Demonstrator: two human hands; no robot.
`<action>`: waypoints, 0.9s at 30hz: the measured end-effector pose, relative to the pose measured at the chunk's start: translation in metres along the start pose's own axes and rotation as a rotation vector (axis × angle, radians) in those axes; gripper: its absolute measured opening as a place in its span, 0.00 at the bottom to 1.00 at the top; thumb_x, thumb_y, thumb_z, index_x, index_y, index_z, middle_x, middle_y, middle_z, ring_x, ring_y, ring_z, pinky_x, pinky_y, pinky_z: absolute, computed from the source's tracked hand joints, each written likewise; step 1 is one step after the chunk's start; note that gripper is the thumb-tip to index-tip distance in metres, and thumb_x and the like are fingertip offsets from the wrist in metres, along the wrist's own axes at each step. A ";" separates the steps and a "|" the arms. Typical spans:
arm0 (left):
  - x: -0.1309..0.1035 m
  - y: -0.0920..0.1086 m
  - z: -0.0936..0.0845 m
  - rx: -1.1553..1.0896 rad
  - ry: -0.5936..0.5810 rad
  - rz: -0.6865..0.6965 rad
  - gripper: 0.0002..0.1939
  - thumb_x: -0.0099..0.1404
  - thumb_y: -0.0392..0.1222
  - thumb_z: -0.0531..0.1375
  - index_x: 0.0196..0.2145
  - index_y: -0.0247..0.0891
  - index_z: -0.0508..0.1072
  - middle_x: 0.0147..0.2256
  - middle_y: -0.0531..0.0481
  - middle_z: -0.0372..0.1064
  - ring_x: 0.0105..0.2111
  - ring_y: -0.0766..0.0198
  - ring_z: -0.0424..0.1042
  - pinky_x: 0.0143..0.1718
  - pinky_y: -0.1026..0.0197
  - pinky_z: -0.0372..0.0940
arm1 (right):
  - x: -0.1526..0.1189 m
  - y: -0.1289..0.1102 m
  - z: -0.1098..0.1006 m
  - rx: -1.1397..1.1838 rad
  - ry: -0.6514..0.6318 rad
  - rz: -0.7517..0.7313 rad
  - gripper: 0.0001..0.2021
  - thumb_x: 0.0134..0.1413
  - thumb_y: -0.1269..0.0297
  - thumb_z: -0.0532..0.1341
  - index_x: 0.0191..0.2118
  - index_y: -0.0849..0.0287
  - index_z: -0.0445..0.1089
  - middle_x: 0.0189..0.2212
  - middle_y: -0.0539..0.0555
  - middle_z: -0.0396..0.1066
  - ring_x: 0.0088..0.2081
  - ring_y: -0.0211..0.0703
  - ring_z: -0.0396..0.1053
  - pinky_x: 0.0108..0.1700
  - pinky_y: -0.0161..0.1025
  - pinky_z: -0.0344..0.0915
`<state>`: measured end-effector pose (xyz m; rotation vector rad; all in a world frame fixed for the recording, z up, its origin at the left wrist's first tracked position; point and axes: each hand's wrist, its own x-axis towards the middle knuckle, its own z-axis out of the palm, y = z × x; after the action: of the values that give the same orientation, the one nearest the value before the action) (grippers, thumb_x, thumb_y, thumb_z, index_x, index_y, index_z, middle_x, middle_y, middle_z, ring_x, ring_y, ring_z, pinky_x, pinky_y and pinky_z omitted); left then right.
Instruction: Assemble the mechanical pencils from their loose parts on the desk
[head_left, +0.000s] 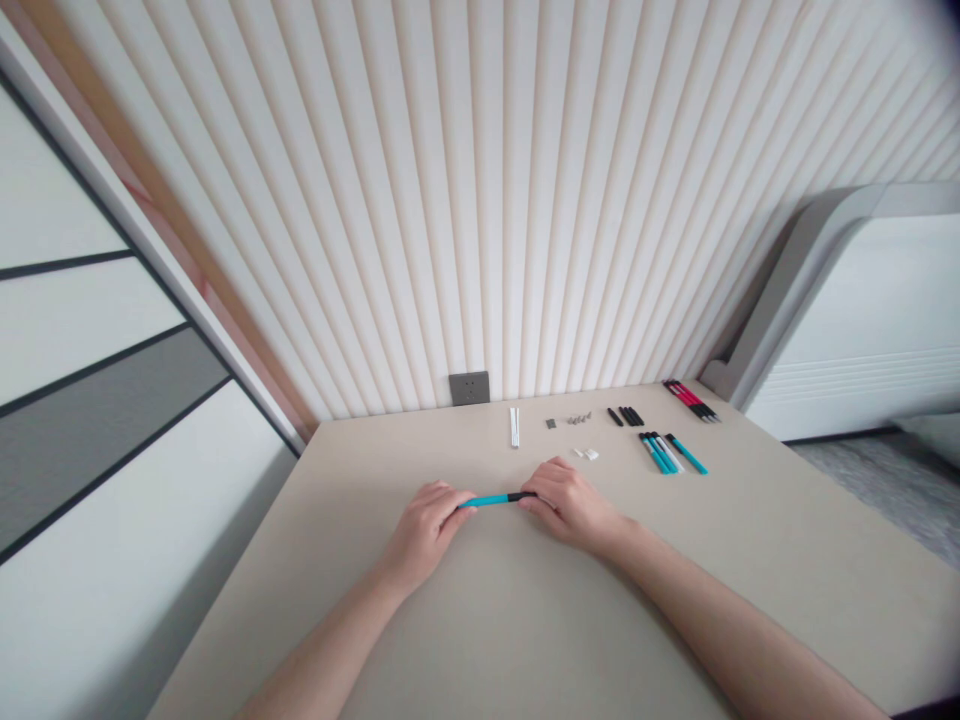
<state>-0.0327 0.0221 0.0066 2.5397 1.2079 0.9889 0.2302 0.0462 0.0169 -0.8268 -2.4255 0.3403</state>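
A pen with a blue barrel and a black end section (pixel 489 500) spans the gap between my hands, held level just above or on the tabletop; I cannot tell which. My left hand (pixel 429 525) is closed around its blue end, thumb and fingers pinching it. On the black end, my right hand (pixel 566 503) has a similar pinch, and its fingers hide the tip. Beyond my right hand lie small white pieces (pixel 591 455), with thin white rods (pixel 514 427) further left.
On the beige table (pixel 360 640), small metal parts (pixel 577 419), a small dark block (pixel 551 423) and black pieces (pixel 630 415) lie near the ribbed wall. Blue barrels (pixel 656 455) and red-and-black pens (pixel 690 402) are at the right. A dark socket (pixel 469 388) is behind.
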 end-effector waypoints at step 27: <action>-0.001 0.000 -0.004 0.048 -0.002 0.105 0.08 0.71 0.41 0.55 0.44 0.41 0.73 0.32 0.50 0.72 0.34 0.62 0.69 0.39 0.59 0.65 | -0.002 0.001 -0.009 0.116 -0.171 0.003 0.20 0.67 0.58 0.48 0.24 0.58 0.64 0.19 0.49 0.64 0.24 0.37 0.59 0.37 0.38 0.59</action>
<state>-0.0353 0.0211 0.0094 2.6656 1.1211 0.9906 0.2366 0.0460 0.0230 -0.7783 -2.5337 0.5680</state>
